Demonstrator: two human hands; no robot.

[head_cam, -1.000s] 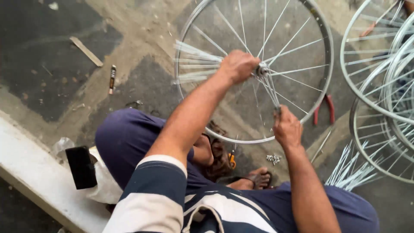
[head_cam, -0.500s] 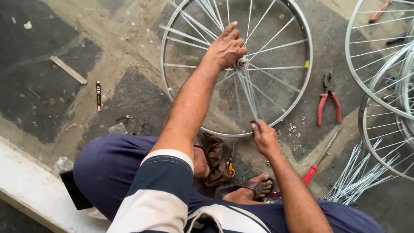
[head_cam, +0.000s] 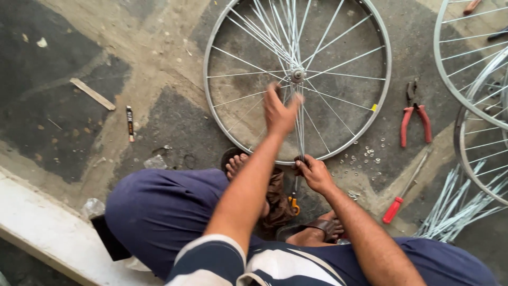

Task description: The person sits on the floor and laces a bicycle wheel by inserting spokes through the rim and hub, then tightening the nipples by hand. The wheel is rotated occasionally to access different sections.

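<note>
A light, stiff bicycle wheel (head_cam: 338,143) lies flat. The left hand (head_cam: 280,112) pinches thin, springy spokes (head_cam: 264,26) near the hub; the right hand (head_cam: 313,172) grips the near rim.

Bare floor (head_cam: 159,69) left of the wheel (head_cam: 370,47) lies open; pliers (head_cam: 414,114) and loose spokes (head_cam: 455,206) crowd its right.

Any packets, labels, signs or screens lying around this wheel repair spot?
Yellow sticker: small tag on the wheel rim, right side.
Crumpled clear plastic wrapper: on the floor left of the bare foot.
Another clear plastic scrap: by the pale kerb.
No signs or screens.
</note>
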